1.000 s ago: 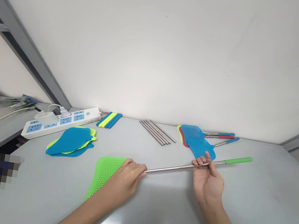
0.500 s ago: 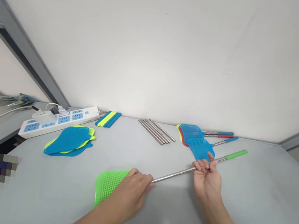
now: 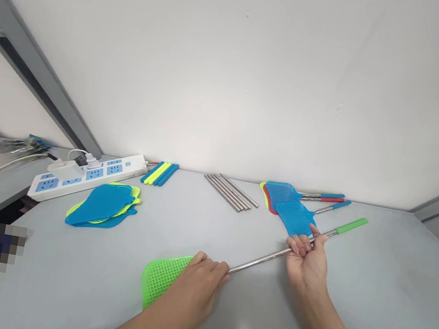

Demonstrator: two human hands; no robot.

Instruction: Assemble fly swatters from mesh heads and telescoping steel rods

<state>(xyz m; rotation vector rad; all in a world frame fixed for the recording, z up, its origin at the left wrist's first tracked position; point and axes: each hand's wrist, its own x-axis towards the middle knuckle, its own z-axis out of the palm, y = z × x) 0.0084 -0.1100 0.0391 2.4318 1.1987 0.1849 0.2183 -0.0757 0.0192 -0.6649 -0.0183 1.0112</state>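
Observation:
A fly swatter [image 3: 260, 260] with a green mesh head, a metal rod and a green grip slants across the front of the table, rising to the right. My left hand [image 3: 201, 285] is closed where the head meets the rod, hiding that joint and part of the mesh. Farther along, my right hand [image 3: 307, 258] has its fingers wrapped round the rod, palm up, short of the green grip. Just behind the right hand lies a pile of fly swatters [image 3: 295, 217] with blue, red and yellow heads.
Loose metal rods [image 3: 231, 193] lie at the back middle of the table [image 3: 383, 293]. Blue and yellow grips [image 3: 159, 173] rest left of them. Loose blue and yellow swatter heads [image 3: 103, 205] are stacked in front of a white power strip [image 3: 73, 182]. A wall stands behind.
Both hands and the green fly swatter have shifted slightly to the right. Each hand keeps its hold, and the things on the table stay as they were.

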